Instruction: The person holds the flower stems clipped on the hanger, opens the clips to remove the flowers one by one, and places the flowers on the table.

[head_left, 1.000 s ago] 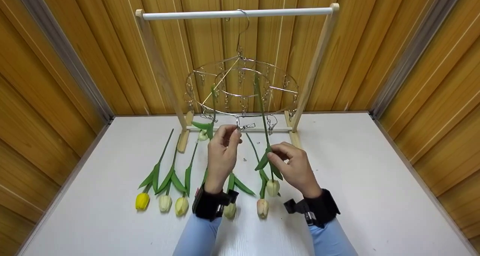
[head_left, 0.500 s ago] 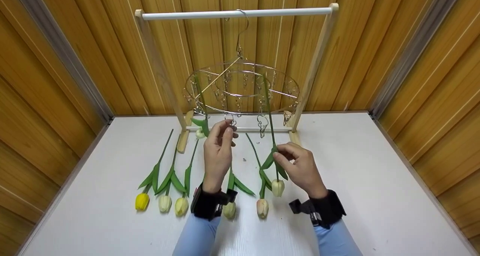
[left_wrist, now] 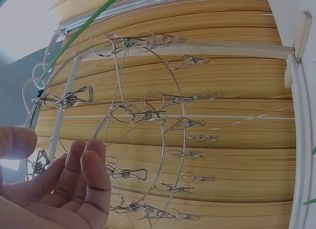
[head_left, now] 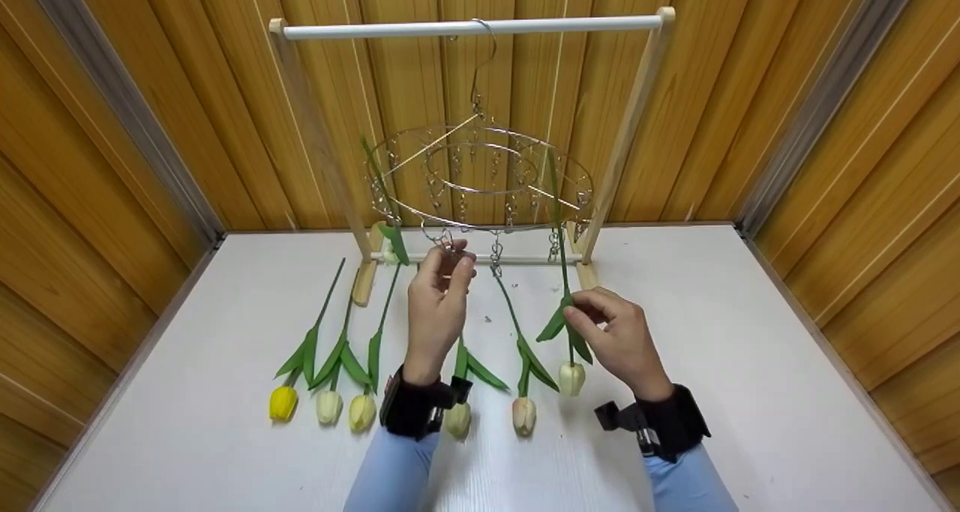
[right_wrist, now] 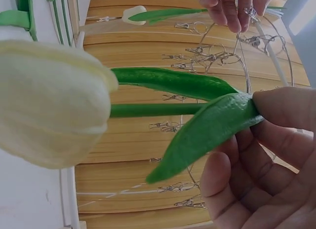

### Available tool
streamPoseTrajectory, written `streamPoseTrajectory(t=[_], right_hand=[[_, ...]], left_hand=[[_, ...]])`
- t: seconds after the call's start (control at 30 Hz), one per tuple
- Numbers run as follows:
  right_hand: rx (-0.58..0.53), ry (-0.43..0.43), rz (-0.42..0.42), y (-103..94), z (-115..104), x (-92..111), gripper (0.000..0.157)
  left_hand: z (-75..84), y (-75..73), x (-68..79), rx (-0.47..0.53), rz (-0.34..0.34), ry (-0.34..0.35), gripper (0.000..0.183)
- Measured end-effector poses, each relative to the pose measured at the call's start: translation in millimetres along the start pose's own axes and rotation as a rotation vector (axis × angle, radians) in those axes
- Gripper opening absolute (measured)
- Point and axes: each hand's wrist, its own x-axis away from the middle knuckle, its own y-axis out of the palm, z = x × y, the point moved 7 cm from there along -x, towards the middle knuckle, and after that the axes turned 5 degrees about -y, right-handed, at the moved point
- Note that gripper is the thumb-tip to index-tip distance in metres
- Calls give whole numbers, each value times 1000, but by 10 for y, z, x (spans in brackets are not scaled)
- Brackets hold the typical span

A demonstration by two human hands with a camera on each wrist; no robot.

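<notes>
My right hand (head_left: 611, 335) pinches a white artificial tulip (head_left: 571, 379) by the base of its green leaves. The bloom points down and the stem rises in front of the right side of a round wire clip hanger (head_left: 472, 189). At the hanger's front rim, my left hand (head_left: 439, 302) is beside a metal clip (left_wrist: 39, 162), its fingers loosely bent. Thumb and fingertips stand apart in the left wrist view; whether they touch the clip is unclear. Another white tulip (right_wrist: 134, 15) hangs bloom-down at the hanger's left side.
A wooden stand with a white rod (head_left: 570, 25) carries the hanger. On the white table (head_left: 750, 392) lie a yellow tulip (head_left: 283, 404), a pinkish tulip (head_left: 524, 417) and several pale ones, with stems pointing toward the stand. Wood-patterned walls (head_left: 615, 121) enclose the back and sides.
The hanger has turned, its front clips and the hanging tulip moving left. My left hand has shifted slightly left and the right hand has moved right with its tulip.
</notes>
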Motion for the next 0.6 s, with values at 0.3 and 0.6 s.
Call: streamPoseTrajectory(t=[0.3, 0.6], right_hand=[[17, 3, 22, -96, 73, 46, 10], [18, 43, 31, -177, 187, 77, 11]], left_hand=[[-46, -37, -24, -27, 29, -5, 26], [-109, -85, -59, -36, 61, -2, 24]])
